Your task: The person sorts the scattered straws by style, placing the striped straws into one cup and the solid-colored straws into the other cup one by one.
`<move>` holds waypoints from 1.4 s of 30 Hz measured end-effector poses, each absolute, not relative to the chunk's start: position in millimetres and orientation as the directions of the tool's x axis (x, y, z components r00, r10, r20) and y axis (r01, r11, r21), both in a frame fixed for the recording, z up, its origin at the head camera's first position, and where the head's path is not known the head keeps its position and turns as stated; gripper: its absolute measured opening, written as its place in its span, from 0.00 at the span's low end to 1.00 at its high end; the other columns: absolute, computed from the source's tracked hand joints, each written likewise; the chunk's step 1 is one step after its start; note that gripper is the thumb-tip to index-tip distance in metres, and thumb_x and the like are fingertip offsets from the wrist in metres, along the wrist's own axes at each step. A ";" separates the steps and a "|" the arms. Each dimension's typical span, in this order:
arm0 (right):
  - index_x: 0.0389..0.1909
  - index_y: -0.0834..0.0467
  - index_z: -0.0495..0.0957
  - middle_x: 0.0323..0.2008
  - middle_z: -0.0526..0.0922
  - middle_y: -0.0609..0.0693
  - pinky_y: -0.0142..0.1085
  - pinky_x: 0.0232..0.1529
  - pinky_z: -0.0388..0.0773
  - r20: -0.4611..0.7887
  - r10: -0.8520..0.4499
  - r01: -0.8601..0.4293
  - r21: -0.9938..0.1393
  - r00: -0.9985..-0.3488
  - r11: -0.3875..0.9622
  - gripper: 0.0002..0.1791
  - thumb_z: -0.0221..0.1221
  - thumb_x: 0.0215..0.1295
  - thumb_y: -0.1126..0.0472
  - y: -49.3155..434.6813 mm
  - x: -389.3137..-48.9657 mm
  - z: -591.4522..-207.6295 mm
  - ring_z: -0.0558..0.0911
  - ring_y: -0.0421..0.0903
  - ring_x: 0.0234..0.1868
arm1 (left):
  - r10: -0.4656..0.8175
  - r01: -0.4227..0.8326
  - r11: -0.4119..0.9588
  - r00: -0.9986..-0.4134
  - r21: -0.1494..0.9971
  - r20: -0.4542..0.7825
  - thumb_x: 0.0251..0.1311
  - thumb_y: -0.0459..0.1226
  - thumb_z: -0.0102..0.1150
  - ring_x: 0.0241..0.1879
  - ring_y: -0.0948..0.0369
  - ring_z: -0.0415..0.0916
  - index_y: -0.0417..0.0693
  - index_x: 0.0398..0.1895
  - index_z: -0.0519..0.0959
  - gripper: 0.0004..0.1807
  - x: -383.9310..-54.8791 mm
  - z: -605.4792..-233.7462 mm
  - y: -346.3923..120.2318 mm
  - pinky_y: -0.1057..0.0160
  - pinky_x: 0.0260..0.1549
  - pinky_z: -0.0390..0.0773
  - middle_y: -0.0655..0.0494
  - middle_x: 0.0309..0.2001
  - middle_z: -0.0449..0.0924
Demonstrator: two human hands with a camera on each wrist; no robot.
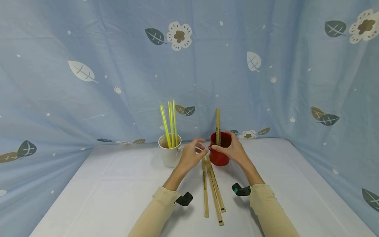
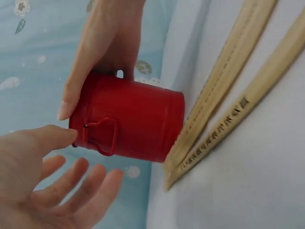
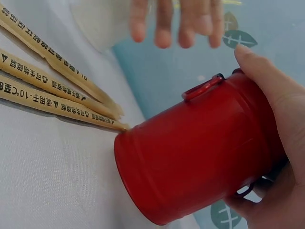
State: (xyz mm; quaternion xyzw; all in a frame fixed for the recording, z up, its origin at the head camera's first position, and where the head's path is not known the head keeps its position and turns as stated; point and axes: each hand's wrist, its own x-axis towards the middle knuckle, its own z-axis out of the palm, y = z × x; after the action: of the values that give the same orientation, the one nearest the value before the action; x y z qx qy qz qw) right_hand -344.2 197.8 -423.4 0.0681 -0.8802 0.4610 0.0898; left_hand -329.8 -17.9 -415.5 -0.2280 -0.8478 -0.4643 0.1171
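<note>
A small red metal bucket [image 1: 219, 157] stands on the table with paper-wrapped straws [image 1: 218, 126] upright in it. My right hand [image 1: 234, 149] grips it by the rim, thumb on the near side and fingers round the far side. To its left, my left hand [image 1: 191, 154] hangs with fingers loosely bent and nothing in them. In the left wrist view, the left thumb [image 2: 52, 138] is right at the bucket's rim, by its small wire handle [image 2: 107, 136]. Several more wrapped straws [image 1: 214, 189] lie in front of the bucket, their far ends close to its base.
Left of the red bucket stands a white bucket [image 1: 170, 158] holding several yellow-green sticks [image 1: 171, 123]. Black wrist cameras [image 1: 184, 199] sit at both cuffs. A blue patterned curtain [image 1: 130, 65] hangs behind the white-covered table [image 1: 112, 194].
</note>
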 end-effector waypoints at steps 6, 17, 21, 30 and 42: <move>0.76 0.56 0.48 0.70 0.64 0.58 0.59 0.65 0.69 0.197 -0.030 -0.180 -0.810 -0.980 0.558 0.58 0.68 0.53 0.35 199.1 -344.1 -421.7 0.67 0.58 0.69 | 0.333 0.472 0.502 -0.879 0.725 0.341 0.58 0.36 0.65 0.39 0.54 0.85 0.47 0.59 0.75 0.24 -319.2 -419.4 -23.9 0.62 0.34 0.83 0.47 0.40 0.84; 0.76 0.57 0.49 0.70 0.64 0.59 0.59 0.64 0.70 0.199 -0.028 -0.181 -0.818 -0.980 0.546 0.57 0.68 0.53 0.37 196.2 -343.2 -421.5 0.67 0.58 0.68 | 0.393 0.469 0.546 -0.875 0.694 0.282 0.54 0.33 0.67 0.38 0.52 0.85 0.45 0.58 0.74 0.26 -308.6 -428.9 -27.3 0.63 0.36 0.82 0.42 0.42 0.84; 0.76 0.57 0.49 0.70 0.64 0.58 0.58 0.64 0.70 0.198 -0.033 -0.185 -0.826 -0.980 0.533 0.57 0.69 0.53 0.37 196.0 -343.4 -421.4 0.67 0.58 0.68 | 0.402 0.436 0.569 -0.887 0.697 0.227 0.52 0.33 0.70 0.38 0.52 0.84 0.42 0.59 0.74 0.29 -305.2 -429.1 -28.3 0.61 0.34 0.83 0.41 0.43 0.82; 0.75 0.56 0.49 0.70 0.64 0.57 0.57 0.64 0.71 0.197 -0.031 -0.184 -0.829 -0.980 0.528 0.57 0.69 0.54 0.37 198.3 -344.3 -424.8 0.67 0.57 0.68 | 0.427 0.369 0.650 -0.900 0.664 0.083 0.49 0.35 0.74 0.32 0.60 0.78 0.43 0.62 0.70 0.35 -297.8 -439.9 -22.0 0.63 0.35 0.78 0.44 0.44 0.78; 0.76 0.57 0.49 0.70 0.64 0.58 0.58 0.63 0.72 0.190 -0.028 -0.175 -0.830 -0.981 0.529 0.58 0.68 0.53 0.36 197.7 -340.8 -424.0 0.67 0.58 0.68 | 0.390 0.326 0.745 -0.921 0.582 0.017 0.45 0.39 0.77 0.36 0.57 0.73 0.42 0.66 0.69 0.42 -292.7 -447.3 -18.4 0.52 0.50 0.71 0.54 0.33 0.76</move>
State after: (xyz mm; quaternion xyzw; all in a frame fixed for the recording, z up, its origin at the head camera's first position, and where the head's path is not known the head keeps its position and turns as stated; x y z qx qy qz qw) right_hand -340.8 197.7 -424.0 0.0583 -0.8711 0.4816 0.0766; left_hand -292.7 -18.4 -447.3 -0.1918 -0.9326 -0.3011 -0.0529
